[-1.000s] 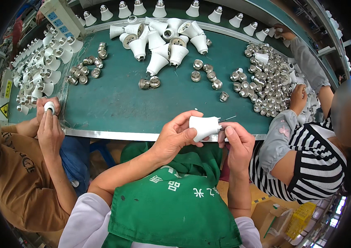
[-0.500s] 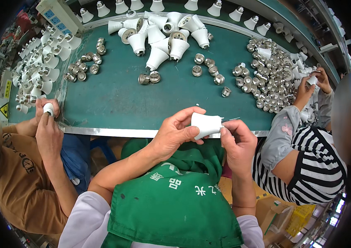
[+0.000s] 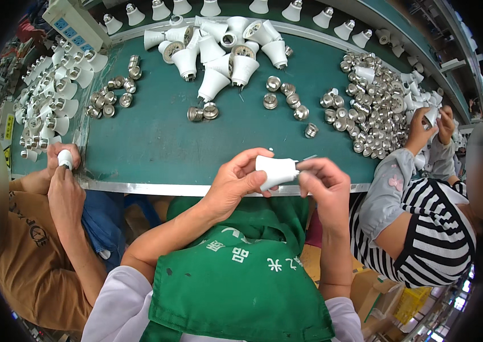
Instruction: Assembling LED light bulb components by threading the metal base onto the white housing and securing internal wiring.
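gripping white bulb housing (image 3: pixel 275 172) in left hand (image 3: pixel 234 181), nr metal-trimmed front edge of green surface (image 3: pixel 156 148). clamping fingers on its wide end; holding it on its side, wide end to l., narrow end to r. has right hand (image 3: pixel 330 187) at narrow end, just beside thin wire (image 3: pixel 310 157) sticking out there, w/ thumb & index curled toward it; can't tell if pinching or apart, bit blurred. wearing green apron (image 3: pixel 241 290).

can see pile of bulb housings (image 3: pixel 213 85) toward back of surface, lying at all angles, some w/ wide ends showing, & pair of metal screw caps (image 3: pixel 203 112) just in front of it. to r. of pile, see loose group of screw caps (image 3: pixel 293 101) w/ single cap (image 3: pixel 311 130) nearer; further r., big heap of caps (image 3: pixel 367 108). to l., see smaller cluster of caps (image 3: pixel 109 97), then lots of capped housings (image 3: pixel 59 102) at far l. along back, see row of upright capped bulbs (image 3: pixel 210 8), plus socket box (image 3: pixel 65 23) w/ blue outlets in l. corner.

also see co-workers either side: on l., in brown shirt (image 3: pixel 36 256), w/ small white piece (image 3: pixel 65 158) in hands; on r., in striped top (image 3: pixel 418 228), w/ white part (image 3: pixel 431 115) in hands.
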`<state>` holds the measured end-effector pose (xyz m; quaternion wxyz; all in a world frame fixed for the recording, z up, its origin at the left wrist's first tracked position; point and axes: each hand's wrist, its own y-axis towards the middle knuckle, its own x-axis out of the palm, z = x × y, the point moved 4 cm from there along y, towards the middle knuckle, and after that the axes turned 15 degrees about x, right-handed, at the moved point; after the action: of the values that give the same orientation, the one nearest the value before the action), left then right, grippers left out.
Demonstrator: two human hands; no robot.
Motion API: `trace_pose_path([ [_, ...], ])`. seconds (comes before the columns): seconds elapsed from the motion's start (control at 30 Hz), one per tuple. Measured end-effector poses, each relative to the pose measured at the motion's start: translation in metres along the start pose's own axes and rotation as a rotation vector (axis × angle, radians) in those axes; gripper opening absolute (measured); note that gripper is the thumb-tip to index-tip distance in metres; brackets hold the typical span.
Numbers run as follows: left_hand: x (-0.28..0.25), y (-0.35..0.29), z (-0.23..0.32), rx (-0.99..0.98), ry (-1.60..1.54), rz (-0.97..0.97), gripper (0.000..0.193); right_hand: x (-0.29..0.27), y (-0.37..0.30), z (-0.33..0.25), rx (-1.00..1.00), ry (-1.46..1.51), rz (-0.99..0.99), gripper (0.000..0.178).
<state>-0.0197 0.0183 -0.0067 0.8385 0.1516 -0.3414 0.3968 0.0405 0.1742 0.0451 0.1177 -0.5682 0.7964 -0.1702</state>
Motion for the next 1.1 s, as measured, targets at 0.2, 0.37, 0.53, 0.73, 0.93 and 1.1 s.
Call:
trace_pose_path([
  [0.2, -0.009, 0.004, 0.006, 0.070, 0.079, 0.243, 0.041, -0.039, 0.048, 0.005, -0.194, -0.654, 0.620, 0.026],
  [0.37, -0.009, 0.007, 0.006, 0.133, -0.043, 0.246, 0.034, -0.011, 0.075, 0.007, -0.306, -1.082, 0.694, 0.033],
  [0.53, -0.011, 0.004, 0.023, 0.381, 0.371, 0.247, 0.038, -0.008, 0.039, -0.004, -0.262, -0.347, 0.327, 0.030],
  [0.73, 0.029, 0.003, 0.053, 1.016, 0.920, -0.186, 0.046, 0.008, -0.006, -0.019, -0.553, -0.541, 0.419, 0.036],
  [0.93, 0.054, -0.006, 0.062, 1.102, 0.984, -0.256, 0.041, 0.008, -0.020, -0.009, -0.553, -0.386, 0.446, 0.041],
  [1.1, 0.057, -0.009, 0.057, 1.188, 1.095, -0.299, 0.046, 0.012, -0.024, -0.012, -0.651, -0.434, 0.442, 0.038],
])
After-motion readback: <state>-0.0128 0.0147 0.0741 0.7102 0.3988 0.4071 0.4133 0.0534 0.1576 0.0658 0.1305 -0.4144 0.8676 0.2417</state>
